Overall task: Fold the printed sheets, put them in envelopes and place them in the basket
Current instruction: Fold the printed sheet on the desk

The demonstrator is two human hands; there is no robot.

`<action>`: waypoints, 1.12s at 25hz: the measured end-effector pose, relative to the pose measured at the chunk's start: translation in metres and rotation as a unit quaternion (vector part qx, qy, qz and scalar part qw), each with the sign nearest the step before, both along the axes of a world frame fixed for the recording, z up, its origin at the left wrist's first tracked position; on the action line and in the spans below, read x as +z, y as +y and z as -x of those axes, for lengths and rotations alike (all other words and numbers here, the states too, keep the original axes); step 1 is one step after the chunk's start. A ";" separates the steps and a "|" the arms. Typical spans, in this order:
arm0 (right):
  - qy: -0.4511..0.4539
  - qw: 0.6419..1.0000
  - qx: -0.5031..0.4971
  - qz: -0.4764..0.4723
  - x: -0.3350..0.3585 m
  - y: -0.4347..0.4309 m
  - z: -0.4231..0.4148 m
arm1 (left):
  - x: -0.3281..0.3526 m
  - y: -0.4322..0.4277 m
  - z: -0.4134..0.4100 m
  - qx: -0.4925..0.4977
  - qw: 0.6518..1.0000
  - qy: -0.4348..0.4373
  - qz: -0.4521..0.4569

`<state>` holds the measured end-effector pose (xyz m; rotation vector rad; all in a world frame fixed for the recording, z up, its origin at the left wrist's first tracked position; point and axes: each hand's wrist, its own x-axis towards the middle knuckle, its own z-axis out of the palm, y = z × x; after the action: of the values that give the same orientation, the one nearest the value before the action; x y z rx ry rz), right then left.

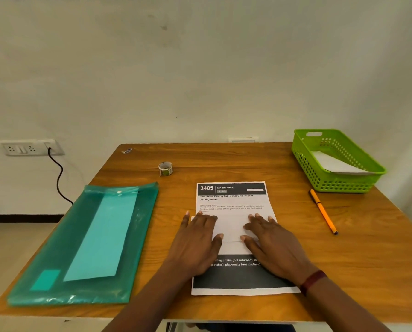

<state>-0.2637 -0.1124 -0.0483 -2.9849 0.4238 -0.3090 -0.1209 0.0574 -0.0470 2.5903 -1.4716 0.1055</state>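
A printed sheet (233, 200) with a black header reading 3405 lies flat on the wooden table (224, 159) in front of me. A white folded piece or envelope (231, 227) lies across the sheet's middle. My left hand (197, 238) presses flat on its left end, fingers straight. My right hand (272, 240) presses flat on its right end, a dark red band on the wrist. A green plastic basket (303, 154) stands at the table's back right corner with a white envelope (339, 164) inside.
A teal translucent document folder (56, 248) holding paper lies at the left of the table. A small roll of tape (165, 168) sits behind the sheet. An orange pen (322, 210) lies to the right. A wall socket with a black cable (56, 178) is at left.
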 end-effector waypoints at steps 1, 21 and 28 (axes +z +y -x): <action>0.000 1.000 0.001 -0.010 0.002 0.004 -0.006 | 0.001 -0.004 0.001 -0.001 1.000 0.002 0.008; 0.147 0.989 -0.027 -0.020 -0.013 -0.021 0.002 | -0.022 -0.007 -0.010 0.092 0.992 0.062 -0.060; 0.112 0.993 -0.039 -0.010 -0.016 -0.019 0.006 | -0.022 -0.006 -0.006 0.105 0.992 0.059 -0.043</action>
<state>-0.2698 -0.1313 -0.0646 -2.9981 0.5629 0.0242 -0.1148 0.0517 -0.0688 2.7603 -1.1857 -0.0862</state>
